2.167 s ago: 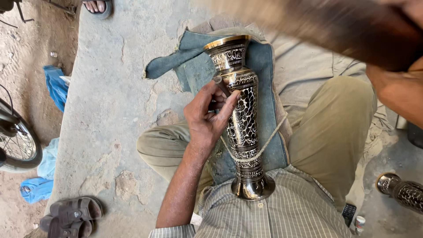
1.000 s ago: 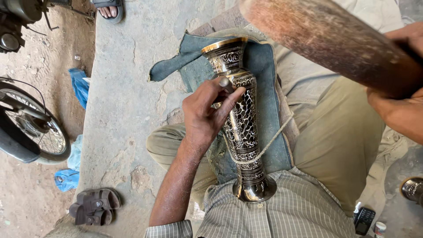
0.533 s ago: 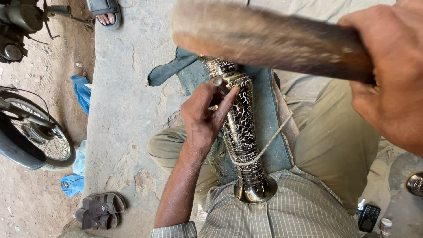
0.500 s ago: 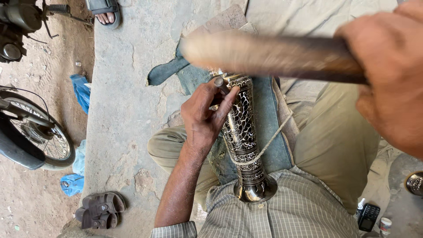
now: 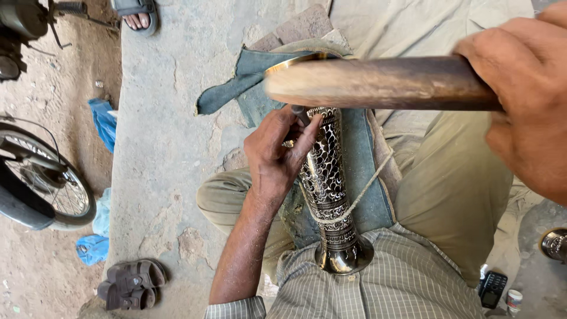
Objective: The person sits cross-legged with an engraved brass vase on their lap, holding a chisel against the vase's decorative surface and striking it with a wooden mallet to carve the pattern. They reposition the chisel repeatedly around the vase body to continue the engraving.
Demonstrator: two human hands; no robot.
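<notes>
A tall engraved metal vase [image 5: 328,189] in black and silver lies along my lap on a blue denim cloth [image 5: 355,171], its foot against my striped shirt. A cord [image 5: 361,194] loops over its lower part. My left hand [image 5: 277,155] rests on the vase's upper body and pinches a small dark chisel [image 5: 299,114] against the metal. My right hand [image 5: 522,100] grips a thick wooden mallet [image 5: 378,82], held level just above the chisel and hiding the vase's rim.
I sit cross-legged on a concrete slab [image 5: 165,142]. A motorcycle wheel [image 5: 47,189] stands on the dirt at left, with blue rags [image 5: 103,121], dark sandals [image 5: 131,283] and another person's sandalled foot [image 5: 137,12]. A phone [image 5: 491,288] and another metal vessel [image 5: 554,243] lie at right.
The mallet, raised high at the right a second ago, has swung down and across to just above the chisel. My left hand has stayed on the vase.
</notes>
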